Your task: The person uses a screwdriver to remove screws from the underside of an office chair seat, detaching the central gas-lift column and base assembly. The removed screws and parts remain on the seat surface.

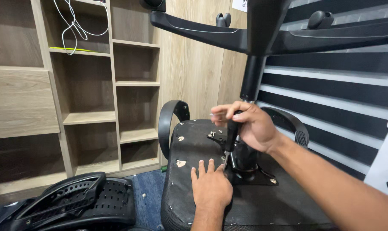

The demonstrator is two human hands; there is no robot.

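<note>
Two hands on the upturned chair seat: left hand flat, fingers spread, near its centre; right hand clamped round a screwdriver beside the mounting plate.

Light wooden shelving is standing along the wall, striped blinds are hanging right, blue carpet lying below.

The upturned chair seat lies before me, its post rising behind my hands. My left hand rests flat on the seat, just left of the screwdriver gripped in my right hand. The shelves stand to the left, and the chair back lies on the floor below them.
</note>
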